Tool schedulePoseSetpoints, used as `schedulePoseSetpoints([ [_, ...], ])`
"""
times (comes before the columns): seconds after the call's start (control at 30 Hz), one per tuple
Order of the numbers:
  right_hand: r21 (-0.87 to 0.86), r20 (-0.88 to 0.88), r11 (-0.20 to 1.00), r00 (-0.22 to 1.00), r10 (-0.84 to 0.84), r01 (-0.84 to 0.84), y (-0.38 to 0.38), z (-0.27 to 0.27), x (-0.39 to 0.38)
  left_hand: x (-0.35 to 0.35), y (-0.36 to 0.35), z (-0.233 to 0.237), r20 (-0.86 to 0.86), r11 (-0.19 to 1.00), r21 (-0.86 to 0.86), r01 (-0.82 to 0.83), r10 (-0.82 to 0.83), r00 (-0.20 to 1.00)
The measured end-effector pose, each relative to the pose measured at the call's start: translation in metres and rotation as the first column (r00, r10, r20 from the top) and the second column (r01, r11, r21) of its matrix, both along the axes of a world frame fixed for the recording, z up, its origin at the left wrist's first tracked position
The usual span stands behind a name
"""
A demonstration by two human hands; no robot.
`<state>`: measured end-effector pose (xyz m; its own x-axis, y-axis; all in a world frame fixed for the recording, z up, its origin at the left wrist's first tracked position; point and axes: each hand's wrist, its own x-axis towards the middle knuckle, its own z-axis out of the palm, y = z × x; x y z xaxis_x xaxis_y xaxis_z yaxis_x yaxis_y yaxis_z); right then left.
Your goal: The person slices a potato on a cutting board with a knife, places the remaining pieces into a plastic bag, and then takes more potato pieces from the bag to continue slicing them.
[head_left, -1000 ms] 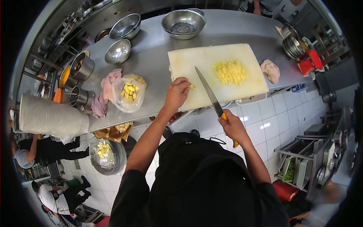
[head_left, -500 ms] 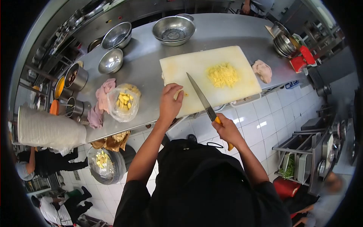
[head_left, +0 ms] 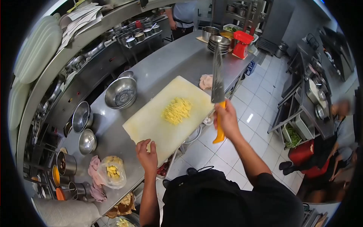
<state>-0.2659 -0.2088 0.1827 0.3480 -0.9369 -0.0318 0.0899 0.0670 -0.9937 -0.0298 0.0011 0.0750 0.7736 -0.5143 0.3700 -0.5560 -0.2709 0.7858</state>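
Observation:
A white cutting board (head_left: 151, 121) lies on the steel counter (head_left: 166, 64). A pile of yellow shredded food (head_left: 176, 110) sits on the board's far half. My left hand (head_left: 147, 157) rests on the board's near corner with a small yellow piece under the fingers. My right hand (head_left: 227, 120) grips the yellow handle of a large knife (head_left: 218, 81), held upright off the board's right edge with the blade pointing away from me.
Steel bowls (head_left: 121, 92) stand left of the board, with smaller ones (head_left: 82, 117) nearer me. A plastic bag of yellow pieces (head_left: 112, 172) and pink cloths (head_left: 94, 170) lie at the near left. A pink cloth (head_left: 206, 81), stacked bowls (head_left: 219, 41) and a red appliance (head_left: 242, 43) stand beyond. A person crouches at right (head_left: 332, 151).
My head has turned right, swinging the view. My right hand lifted the knife off the board and raised it upright. My left hand slid to the board's near corner.

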Motion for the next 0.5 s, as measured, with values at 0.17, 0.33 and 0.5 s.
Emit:
schedulePoseSetpoints([
  [0.17,0.026,-0.249,0.987,0.955,0.163,-0.161,0.009,-0.017,-0.012,-0.009,0.006,-0.003,0.102,0.999,0.052,0.018,-0.023,0.995],
  [0.33,-0.043,-0.566,0.871,0.73,0.382,-0.49,0.057,-0.079,-0.004,-0.049,0.009,0.111,-0.137,0.923,-0.281,0.262,-0.309,0.941],
  [0.5,-0.176,-0.697,0.768,0.629,0.345,-0.616,0.068,-0.077,0.018,-0.032,0.016,0.084,-0.062,0.954,-0.25,0.164,-0.184,0.981],
])
